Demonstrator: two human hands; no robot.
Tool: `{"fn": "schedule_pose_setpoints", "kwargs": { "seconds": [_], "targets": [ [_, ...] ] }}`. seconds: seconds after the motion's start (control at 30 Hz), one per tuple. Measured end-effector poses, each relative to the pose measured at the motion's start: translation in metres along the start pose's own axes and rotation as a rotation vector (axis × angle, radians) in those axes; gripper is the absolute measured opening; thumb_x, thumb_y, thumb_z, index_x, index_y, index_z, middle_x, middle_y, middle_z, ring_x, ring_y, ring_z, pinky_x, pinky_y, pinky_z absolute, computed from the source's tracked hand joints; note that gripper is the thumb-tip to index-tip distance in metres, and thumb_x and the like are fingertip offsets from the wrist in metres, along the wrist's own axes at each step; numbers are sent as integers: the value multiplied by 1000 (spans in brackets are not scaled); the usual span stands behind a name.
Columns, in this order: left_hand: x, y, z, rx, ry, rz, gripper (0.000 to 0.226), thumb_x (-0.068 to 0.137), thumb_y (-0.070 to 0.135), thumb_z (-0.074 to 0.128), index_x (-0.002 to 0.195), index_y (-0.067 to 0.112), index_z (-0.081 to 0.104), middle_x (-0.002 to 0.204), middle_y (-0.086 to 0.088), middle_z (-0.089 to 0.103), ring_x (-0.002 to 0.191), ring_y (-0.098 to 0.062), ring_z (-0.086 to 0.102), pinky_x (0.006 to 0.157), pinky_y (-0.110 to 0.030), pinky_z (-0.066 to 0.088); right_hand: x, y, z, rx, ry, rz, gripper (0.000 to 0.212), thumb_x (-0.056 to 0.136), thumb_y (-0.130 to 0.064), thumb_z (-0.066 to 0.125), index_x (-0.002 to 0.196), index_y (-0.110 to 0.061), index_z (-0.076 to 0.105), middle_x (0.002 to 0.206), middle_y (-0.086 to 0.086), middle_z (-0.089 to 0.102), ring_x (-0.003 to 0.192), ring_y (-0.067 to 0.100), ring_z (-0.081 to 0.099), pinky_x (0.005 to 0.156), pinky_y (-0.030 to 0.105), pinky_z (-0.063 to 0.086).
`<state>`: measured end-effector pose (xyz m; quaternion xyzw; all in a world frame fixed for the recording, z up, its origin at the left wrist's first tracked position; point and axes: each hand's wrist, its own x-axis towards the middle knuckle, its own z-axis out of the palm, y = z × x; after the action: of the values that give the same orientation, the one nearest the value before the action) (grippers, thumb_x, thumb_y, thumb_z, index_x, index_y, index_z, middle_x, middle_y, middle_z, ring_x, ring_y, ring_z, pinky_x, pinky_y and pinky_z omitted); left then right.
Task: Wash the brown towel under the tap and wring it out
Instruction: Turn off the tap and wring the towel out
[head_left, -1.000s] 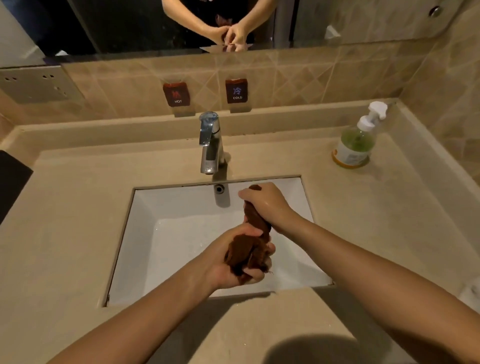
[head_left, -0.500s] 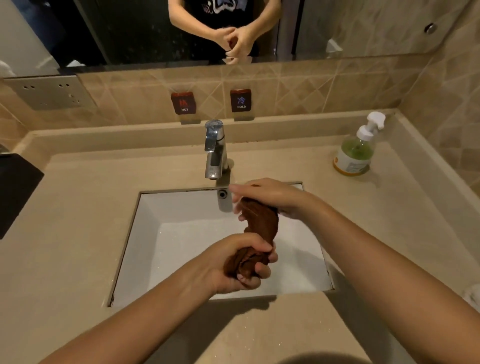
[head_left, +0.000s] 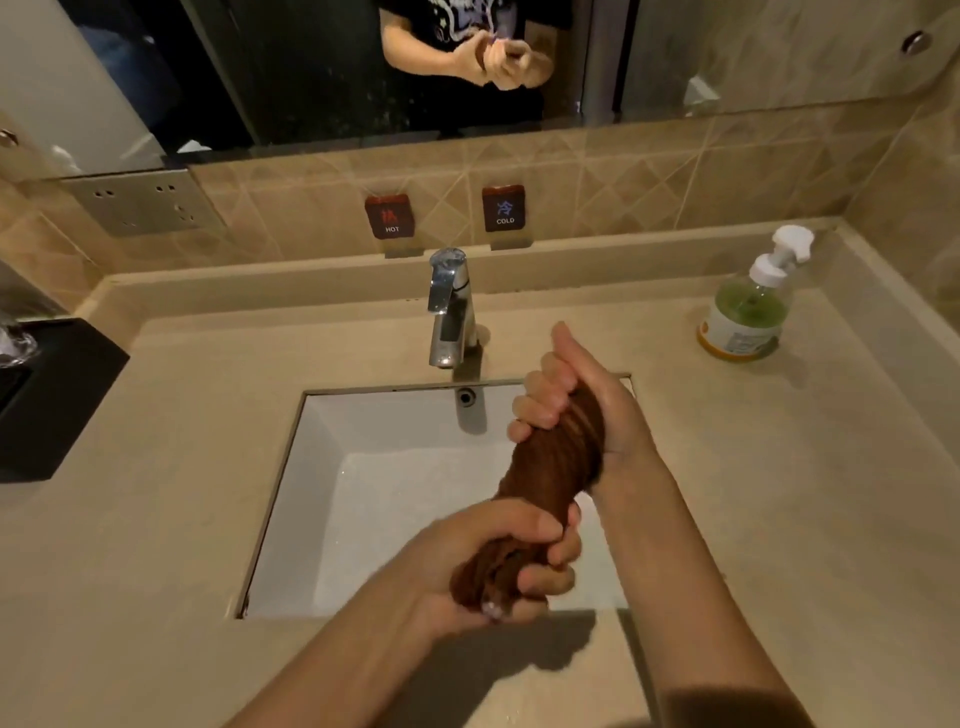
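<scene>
- A person's left hand (head_left: 498, 561) is clenched around the near end of a twisted brown towel (head_left: 550, 462) above the white sink (head_left: 374, 499).
- The right hand (head_left: 582, 410) is closed around the towel's far end, nearer the tap (head_left: 448, 312).
- A soap bottle (head_left: 748, 306) stands on the counter (head_left: 156, 519), well apart.

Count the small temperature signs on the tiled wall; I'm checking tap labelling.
2: the dark red HOT sign up-left of the chrome tap, and the dark blue COLD sign up-right. None seems hidden.
</scene>
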<state>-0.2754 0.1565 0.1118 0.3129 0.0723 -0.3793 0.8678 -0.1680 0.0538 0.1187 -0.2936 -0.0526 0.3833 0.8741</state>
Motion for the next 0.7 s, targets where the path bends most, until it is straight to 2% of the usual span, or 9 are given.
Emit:
{"fn": "schedule_pose_setpoints", "kwargs": {
  "seconds": [0.1, 0.2, 0.27, 0.43, 0.6, 0.7],
  "targets": [
    [5, 9, -3, 99, 289, -81, 25, 63, 5, 64, 81, 10, 48, 58, -2, 51, 38, -7, 43, 34, -15, 19, 11, 7, -6, -319, 305, 64, 49, 89, -31, 58, 44, -14, 50, 41, 5, 47, 38, 18, 49, 53, 31, 47],
    [12, 8, -7, 81, 455, -158, 13, 80, 6, 56, 75, 11, 45, 58, -2, 51, 38, -8, 43, 33, -12, 19, 21, 16, -9, -583, 429, 133, 44, 90, -30, 56, 51, -10, 53, 45, 9, 52, 45, 24, 52, 59, 37, 52],
    [17, 3, -9, 102, 497, -197, 16, 86, 8, 52, 72, 11, 44, 58, -2, 51, 38, -8, 43, 35, -12, 18, 22, 20, -13, -721, 443, 135, 42, 90, -30, 53, 54, -8, 53, 45, 9, 54, 46, 26, 54, 62, 38, 53],
    [30, -14, -18, 34, 551, -225, 15, 84, 9, 53, 72, 12, 44, 57, -1, 52, 36, -8, 44, 32, -10, 21, 15, 28, -18, -949, 444, 90, 44, 93, -29, 49, 57, -5, 54, 45, 6, 55, 41, 20, 55, 54, 30, 53],
    [35, -25, -19, 49, 573, -261, 18, 87, 12, 48, 70, 12, 41, 43, 1, 49, 29, -7, 39, 28, -12, 19, 13, 38, -24, -1129, 453, 33, 47, 94, -29, 45, 52, -10, 53, 47, 4, 57, 41, 18, 57, 65, 38, 57],
    [35, -31, -21, 12, 565, -210, 14, 86, 7, 49, 75, 12, 41, 51, -2, 52, 31, -8, 41, 29, -10, 22, 8, 39, -22, -1202, 433, -26, 50, 96, -30, 42, 51, -11, 52, 46, 3, 56, 39, 14, 56, 62, 32, 55]
  ]
}}
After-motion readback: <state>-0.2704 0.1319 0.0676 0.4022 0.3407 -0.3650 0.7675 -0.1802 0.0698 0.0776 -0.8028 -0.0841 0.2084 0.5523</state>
